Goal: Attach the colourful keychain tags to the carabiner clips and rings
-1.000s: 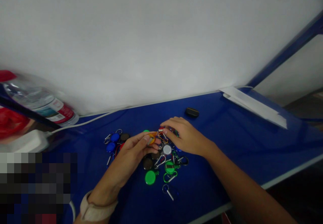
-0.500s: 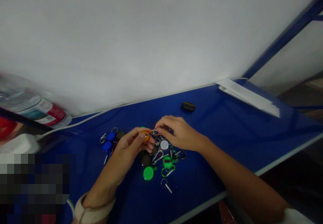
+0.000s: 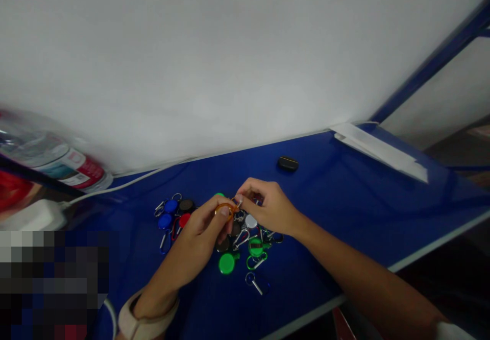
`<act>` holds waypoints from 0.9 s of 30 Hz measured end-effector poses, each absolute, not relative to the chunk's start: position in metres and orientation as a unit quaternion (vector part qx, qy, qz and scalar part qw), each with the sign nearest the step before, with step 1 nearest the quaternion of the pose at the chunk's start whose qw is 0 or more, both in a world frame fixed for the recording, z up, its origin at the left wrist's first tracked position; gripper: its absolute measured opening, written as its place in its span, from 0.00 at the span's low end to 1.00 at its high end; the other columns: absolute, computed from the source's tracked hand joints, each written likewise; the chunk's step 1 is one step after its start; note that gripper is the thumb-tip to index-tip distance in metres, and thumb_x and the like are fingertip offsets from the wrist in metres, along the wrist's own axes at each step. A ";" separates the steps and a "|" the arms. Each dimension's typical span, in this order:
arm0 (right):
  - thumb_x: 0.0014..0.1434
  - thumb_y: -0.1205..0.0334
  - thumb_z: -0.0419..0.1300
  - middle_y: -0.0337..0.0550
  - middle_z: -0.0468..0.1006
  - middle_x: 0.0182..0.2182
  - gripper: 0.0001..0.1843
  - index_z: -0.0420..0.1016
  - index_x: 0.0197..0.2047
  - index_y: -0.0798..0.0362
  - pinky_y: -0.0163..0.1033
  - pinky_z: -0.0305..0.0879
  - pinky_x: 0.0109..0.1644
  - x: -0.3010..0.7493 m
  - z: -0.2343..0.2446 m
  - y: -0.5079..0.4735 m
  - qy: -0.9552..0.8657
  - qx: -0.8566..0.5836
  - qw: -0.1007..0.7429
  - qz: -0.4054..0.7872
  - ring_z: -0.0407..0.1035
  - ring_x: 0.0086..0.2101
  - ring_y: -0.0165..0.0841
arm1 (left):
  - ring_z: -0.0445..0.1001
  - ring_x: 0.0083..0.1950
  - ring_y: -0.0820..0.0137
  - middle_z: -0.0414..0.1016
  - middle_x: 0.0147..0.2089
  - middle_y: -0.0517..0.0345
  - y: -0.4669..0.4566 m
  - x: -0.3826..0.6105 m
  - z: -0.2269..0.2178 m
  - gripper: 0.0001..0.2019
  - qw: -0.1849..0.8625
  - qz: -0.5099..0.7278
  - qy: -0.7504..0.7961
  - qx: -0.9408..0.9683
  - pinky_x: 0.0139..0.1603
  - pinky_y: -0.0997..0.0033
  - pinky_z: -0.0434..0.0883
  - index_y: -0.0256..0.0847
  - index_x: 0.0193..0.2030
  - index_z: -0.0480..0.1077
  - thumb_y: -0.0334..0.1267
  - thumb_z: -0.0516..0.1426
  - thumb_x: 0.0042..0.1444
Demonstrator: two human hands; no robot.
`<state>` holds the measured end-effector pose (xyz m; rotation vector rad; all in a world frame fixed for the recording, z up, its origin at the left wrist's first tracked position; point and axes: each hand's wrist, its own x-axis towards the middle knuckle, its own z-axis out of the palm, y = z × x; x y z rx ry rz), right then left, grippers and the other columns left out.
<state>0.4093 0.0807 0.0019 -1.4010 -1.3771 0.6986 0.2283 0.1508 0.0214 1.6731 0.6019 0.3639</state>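
An orange retractable key reel (image 3: 225,210) is pinched between the thumb and fingers of my left hand (image 3: 204,233). My right hand (image 3: 268,204) closes on a small metal ring or clip (image 3: 240,201) at the reel's right end; its exact shape is partly hidden by the fingers. Beneath and around both hands lie more reels with carabiners and key rings: a green reel (image 3: 227,263), another green reel (image 3: 255,247), a white one (image 3: 251,221), and blue ones (image 3: 165,221) to the left beside a red reel (image 3: 184,220).
A black oval case (image 3: 288,164) lies on the blue tabletop (image 3: 314,258) behind my right hand. White folded sheets (image 3: 378,151) rest at the back right. On the left are a plastic bottle (image 3: 76,169), a white power strip (image 3: 38,217) and its cable (image 3: 126,184).
My two hands have come closer together, the left moving slightly right with the orange reel. The metal piece at the reel's end now stands more upright. The view has shifted a little.
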 end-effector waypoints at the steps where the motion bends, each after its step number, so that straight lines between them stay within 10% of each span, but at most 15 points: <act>1: 0.63 0.63 0.60 0.38 0.77 0.27 0.05 0.74 0.35 0.54 0.34 0.62 0.33 0.410 0.002 0.080 -0.602 -0.589 0.478 0.250 0.69 0.27 0.28 | 0.65 0.31 0.74 0.66 0.31 0.62 0.151 0.228 0.022 0.17 0.616 0.166 0.263 0.724 0.33 0.73 0.64 0.40 0.35 0.68 0.49 0.50 0.71; 8: 0.64 0.65 0.59 0.42 0.79 0.28 0.11 0.75 0.30 0.55 0.41 0.59 0.45 0.412 0.001 0.077 -0.685 -0.633 0.352 0.075 0.70 0.31 0.32 | 0.65 0.30 0.73 0.66 0.31 0.61 0.151 0.231 0.022 0.17 0.611 0.171 0.274 0.723 0.32 0.73 0.63 0.40 0.37 0.69 0.51 0.51 0.70; 18: 0.60 0.45 0.64 0.33 0.65 0.15 0.24 0.69 0.22 0.54 0.33 0.51 0.24 0.414 0.004 0.085 -0.441 -0.597 0.492 0.455 0.56 0.18 0.24 | 0.63 0.30 0.73 0.65 0.30 0.62 0.149 0.228 0.020 0.19 0.610 0.122 0.246 0.743 0.32 0.72 0.61 0.41 0.37 0.68 0.51 0.48 0.72; 23: 0.63 0.57 0.63 0.39 0.79 0.25 0.11 0.80 0.34 0.54 0.36 0.60 0.34 0.414 0.001 0.081 -0.592 -0.656 0.422 0.203 0.69 0.25 0.28 | 0.63 0.30 0.73 0.64 0.29 0.62 0.152 0.229 0.021 0.19 0.621 0.167 0.265 0.719 0.32 0.72 0.62 0.40 0.33 0.66 0.51 0.50 0.70; 27: 0.69 0.60 0.56 0.45 0.80 0.27 0.18 0.79 0.30 0.56 0.42 0.58 0.42 0.410 0.003 0.077 -0.695 -0.632 0.343 -0.016 0.71 0.29 0.32 | 0.62 0.28 0.73 0.64 0.28 0.62 0.152 0.230 0.021 0.18 0.620 0.181 0.280 0.711 0.30 0.72 0.61 0.40 0.35 0.67 0.51 0.52 0.69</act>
